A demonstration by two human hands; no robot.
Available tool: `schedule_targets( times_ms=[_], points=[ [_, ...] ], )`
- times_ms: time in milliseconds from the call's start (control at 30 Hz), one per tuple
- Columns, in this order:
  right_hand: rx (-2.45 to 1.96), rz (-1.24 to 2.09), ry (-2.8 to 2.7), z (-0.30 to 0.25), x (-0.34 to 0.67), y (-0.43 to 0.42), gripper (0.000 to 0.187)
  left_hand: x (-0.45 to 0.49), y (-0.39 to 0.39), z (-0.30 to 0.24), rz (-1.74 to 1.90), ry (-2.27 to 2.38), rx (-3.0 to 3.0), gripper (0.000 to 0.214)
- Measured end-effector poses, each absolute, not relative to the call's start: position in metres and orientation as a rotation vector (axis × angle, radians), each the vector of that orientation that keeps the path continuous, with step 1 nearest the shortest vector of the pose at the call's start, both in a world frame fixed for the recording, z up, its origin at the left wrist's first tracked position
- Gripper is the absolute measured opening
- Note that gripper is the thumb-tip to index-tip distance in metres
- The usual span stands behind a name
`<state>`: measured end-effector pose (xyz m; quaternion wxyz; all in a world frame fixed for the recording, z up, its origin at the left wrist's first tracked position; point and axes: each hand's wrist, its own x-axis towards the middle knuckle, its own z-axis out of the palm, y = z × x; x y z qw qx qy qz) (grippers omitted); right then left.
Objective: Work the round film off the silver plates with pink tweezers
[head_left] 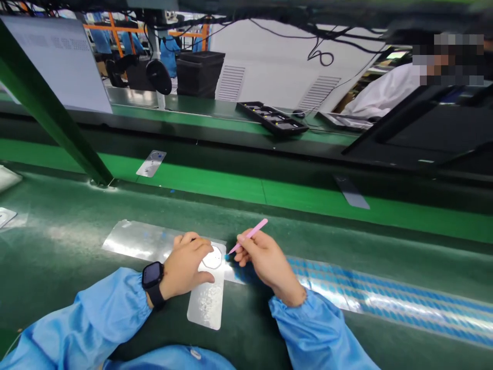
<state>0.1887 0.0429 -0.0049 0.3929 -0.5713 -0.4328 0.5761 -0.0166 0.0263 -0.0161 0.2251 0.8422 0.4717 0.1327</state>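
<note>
Hands: both of mine are low over the middle of the bench, close together but not touching.

Left hand: my left hand (187,264) lies open, its fingers curved and resting on a silver sheet (206,303), with the fingertips just beside a round white disc (211,258).

Right hand: my right hand (265,262) pinches pink tweezers (248,236) between thumb and fingers, the tips angled down and left.

Tweezer tips: they sit just beside the disc's right edge, with a small blue speck at the point; I cannot tell whether they touch it.

Disc: it lies on the silver sheet, right by my left fingertips.

Sheet: it is glossy, forms a T-like shape, and lies flat under my left hand.

Surface: a green mat (57,246) carries the sheet, and a long strip of blue-patterned film (385,300) lies to my right.

Wrist and sleeves: I wear a black smartwatch (153,281) on my left wrist and light blue smock sleeves (88,318).

Farther off: a small silver plate (151,163) lies on a green ledge. Past it are a black tray (271,118) and a black stacked bin (198,74). A person in white (385,92) sits at the right.
</note>
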Motion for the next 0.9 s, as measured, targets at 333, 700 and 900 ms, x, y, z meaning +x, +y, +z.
schedule_targets(
  times_ms=[333, 700, 900],
  points=[
    [-1.618, 1.416, -1.231, -0.012, 0.169, 0.042, 0.024, -0.017, 0.025, -0.015, 0.323, 1.315, 2.350, 0.053],
    [-1.648, 1.430, -1.228, -0.010, 0.166, 0.043, 0.020, -0.015, 0.024, -0.013, 0.264, 1.335, 2.372, 0.056],
    [-1.650, 1.411, -1.238, -0.007, 0.165, 0.043, 0.019, -0.016, 0.025, -0.013, 0.268, 1.337, 2.374, 0.055]
  ],
)
